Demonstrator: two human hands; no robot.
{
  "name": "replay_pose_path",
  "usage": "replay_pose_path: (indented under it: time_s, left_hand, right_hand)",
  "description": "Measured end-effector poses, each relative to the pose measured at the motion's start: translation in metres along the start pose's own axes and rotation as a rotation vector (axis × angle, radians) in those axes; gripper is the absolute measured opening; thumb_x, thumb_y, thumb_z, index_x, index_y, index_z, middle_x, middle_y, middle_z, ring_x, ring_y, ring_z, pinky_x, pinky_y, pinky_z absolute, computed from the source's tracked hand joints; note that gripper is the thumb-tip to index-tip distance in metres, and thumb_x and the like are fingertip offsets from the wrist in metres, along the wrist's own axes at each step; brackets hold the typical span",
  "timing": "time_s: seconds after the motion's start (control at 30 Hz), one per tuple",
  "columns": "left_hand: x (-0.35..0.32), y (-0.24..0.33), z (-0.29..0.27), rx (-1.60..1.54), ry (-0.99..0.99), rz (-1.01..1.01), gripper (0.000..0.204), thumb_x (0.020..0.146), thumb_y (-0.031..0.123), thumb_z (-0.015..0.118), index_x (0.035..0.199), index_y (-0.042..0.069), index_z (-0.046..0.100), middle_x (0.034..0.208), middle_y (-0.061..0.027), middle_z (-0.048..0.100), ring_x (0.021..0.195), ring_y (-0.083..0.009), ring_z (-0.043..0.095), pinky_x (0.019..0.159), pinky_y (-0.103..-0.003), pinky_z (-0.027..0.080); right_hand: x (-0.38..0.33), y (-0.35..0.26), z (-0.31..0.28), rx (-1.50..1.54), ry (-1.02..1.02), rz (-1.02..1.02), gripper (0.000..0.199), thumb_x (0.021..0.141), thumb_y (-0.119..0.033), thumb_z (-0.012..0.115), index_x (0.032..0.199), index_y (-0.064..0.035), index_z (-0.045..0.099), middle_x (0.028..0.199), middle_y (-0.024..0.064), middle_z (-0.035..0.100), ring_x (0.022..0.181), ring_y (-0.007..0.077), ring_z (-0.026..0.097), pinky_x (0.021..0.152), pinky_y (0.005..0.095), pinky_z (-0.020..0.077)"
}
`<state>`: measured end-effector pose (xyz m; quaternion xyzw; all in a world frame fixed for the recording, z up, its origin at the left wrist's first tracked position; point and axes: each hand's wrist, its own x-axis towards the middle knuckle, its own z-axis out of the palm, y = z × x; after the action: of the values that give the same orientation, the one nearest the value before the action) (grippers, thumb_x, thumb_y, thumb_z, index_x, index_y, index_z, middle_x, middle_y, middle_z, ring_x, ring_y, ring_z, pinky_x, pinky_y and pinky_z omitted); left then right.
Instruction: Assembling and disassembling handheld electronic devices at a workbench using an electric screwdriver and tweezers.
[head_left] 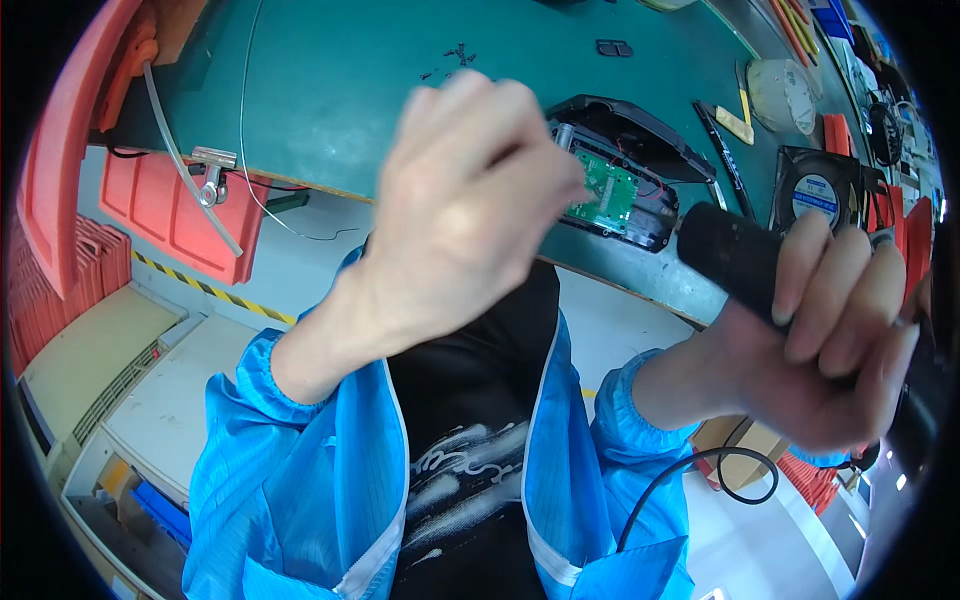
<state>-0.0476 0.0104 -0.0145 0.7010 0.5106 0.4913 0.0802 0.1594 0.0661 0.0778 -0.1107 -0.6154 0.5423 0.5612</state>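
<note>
My left hand [470, 190] is raised in front of the bench, its fingers curled together and a little blurred. Whatever those fingers may hold is hidden. Just right of them an opened black plastic housing [630, 135] lies on the green bench top, with a green circuit board [607, 190] and thin wires inside. Off to the right, my right hand [820, 340] is wrapped round a thick black cylindrical tool [728, 250], whose blunt end points toward the housing. The rest of the tool runs into the dark rim of the picture.
Small black screws [458, 54] lie loose on the bench mat [330, 90], with a small black part [614, 47] farther right. A black pen-like tool [722, 160], a yellow-handled knife [735, 124], a white roll [780, 96] and a black fan [815, 195] crowd the right side. Red bins [180, 210] hang at left.
</note>
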Motion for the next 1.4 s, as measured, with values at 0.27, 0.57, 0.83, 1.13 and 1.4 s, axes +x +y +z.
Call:
replay_pose_path:
  time_s: [0.27,0.57,0.83,1.13,1.4]
  left_hand:
    - [0.004,-0.033,-0.017,0.338,0.027,-0.03,0.024,0.073,0.002,0.086,0.095,0.003,0.078,0.078,-0.0069,0.054,0.074,-0.0238,0.054,0.064,-0.035,0.044]
    - [0.004,0.009,0.004,0.115,-0.261,-0.075,0.055,0.067,0.026,0.09,0.115,0.003,0.076,0.086,-0.0044,0.05,0.082,-0.0227,0.05,0.072,-0.037,0.038]
    - [0.005,0.006,0.009,0.105,-0.31,-0.089,0.063,0.064,0.034,0.09,0.116,0.003,0.076,0.087,-0.004,0.049,0.085,-0.0227,0.049,0.074,-0.038,0.037]
    - [0.007,0.008,0.009,0.118,-0.325,-0.09,0.061,0.064,0.034,0.09,0.116,0.004,0.076,0.088,-0.0039,0.049,0.085,-0.023,0.05,0.074,-0.038,0.037]
    - [0.002,0.006,0.01,0.076,-0.264,-0.074,0.059,0.064,0.03,0.091,0.115,0.004,0.076,0.086,-0.0039,0.05,0.084,-0.0233,0.05,0.073,-0.038,0.037]
  right_hand:
    - [-0.002,0.026,-0.021,-0.354,0.053,-0.106,0.028,0.098,-0.015,0.052,0.124,-0.0076,0.056,0.068,0.0001,0.041,0.056,0.0119,0.042,0.06,0.0324,0.0381]
    - [0.001,0.027,-0.023,-0.33,-0.004,-0.028,0.028,0.099,-0.014,0.051,0.125,-0.007,0.056,0.069,0.0006,0.04,0.057,0.012,0.041,0.059,0.0331,0.0381]
    - [0.005,0.027,-0.021,-0.311,-0.052,0.039,0.028,0.099,-0.013,0.051,0.126,-0.0065,0.055,0.07,0.001,0.04,0.057,0.0121,0.04,0.059,0.0338,0.038]
    - [0.004,0.038,-0.023,-0.302,-0.054,-0.045,0.028,0.101,-0.011,0.051,0.127,-0.0063,0.056,0.071,0.0012,0.04,0.058,0.0122,0.042,0.059,0.0334,0.0388]
    - [-0.001,0.01,-0.007,-0.213,-0.046,-0.046,0.028,0.1,-0.012,0.051,0.128,-0.0062,0.055,0.071,0.0001,0.042,0.058,0.0108,0.043,0.059,0.0321,0.0389]
